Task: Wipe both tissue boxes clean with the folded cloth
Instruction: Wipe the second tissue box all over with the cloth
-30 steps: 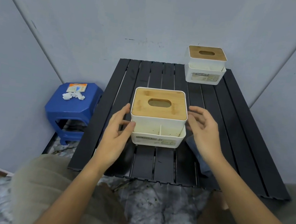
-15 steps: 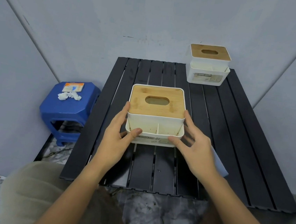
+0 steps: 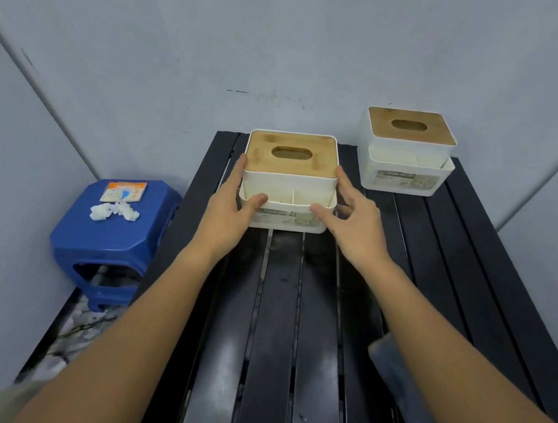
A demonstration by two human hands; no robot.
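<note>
Left hand (image 3: 229,202) and right hand (image 3: 351,215) grasp near tissue box (image 3: 288,191) from either side, thumbs on front tray wall, fingers curled round sides. Box on black slatted desk (image 3: 277,314), bamboo lid up; front label half hidden, unreadable. Second tissue box (image 3: 406,152) right of it, apart, label reads "TISSUE". Folded cloth (image 3: 392,364) near right forearm, partly covered. Blue stool (image 3: 108,245) left of desk; packet print illegible.
</note>
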